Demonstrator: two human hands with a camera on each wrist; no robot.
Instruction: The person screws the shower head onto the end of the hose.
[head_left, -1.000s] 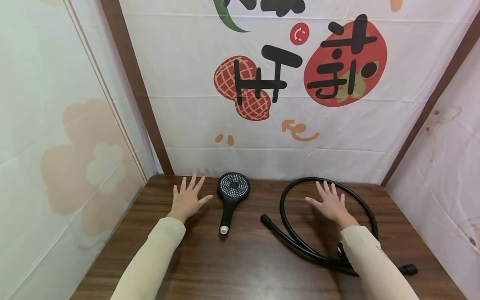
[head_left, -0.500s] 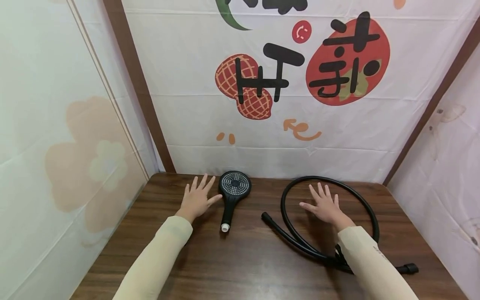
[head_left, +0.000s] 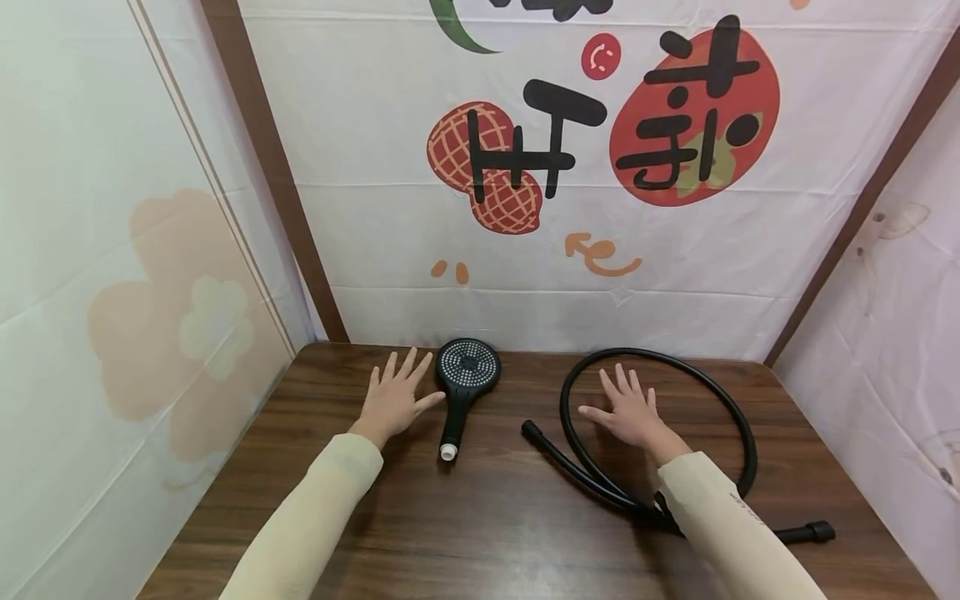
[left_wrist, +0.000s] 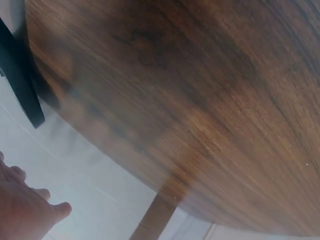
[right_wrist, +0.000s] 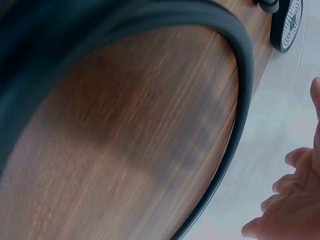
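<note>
A black shower head (head_left: 468, 367) with a round nozzle face lies on the wooden table, its white threaded end (head_left: 448, 452) toward the person. Just left of it my left hand (head_left: 392, 402) is spread, thumb close to the handle, holding nothing. On the right lies a black shower hose (head_left: 742, 417), looped once, with one end (head_left: 531, 430) near the middle and the other (head_left: 819, 532) at far right. My right hand (head_left: 628, 413) hovers over the loop, fingers spread. In the right wrist view the hose (right_wrist: 245, 65) curves below the hand (right_wrist: 290, 205). The right sleeve hides part of the hose.
The brown wooden table (head_left: 480, 533) is bounded at the back by a white printed curtain (head_left: 390, 233). More white curtains hang at the left (head_left: 60, 250) and right (head_left: 900, 333).
My left hand has shifted right, closer to the shower head. My right hand has drifted left over the hose loop. Shower head and hose stay in place on the table.
</note>
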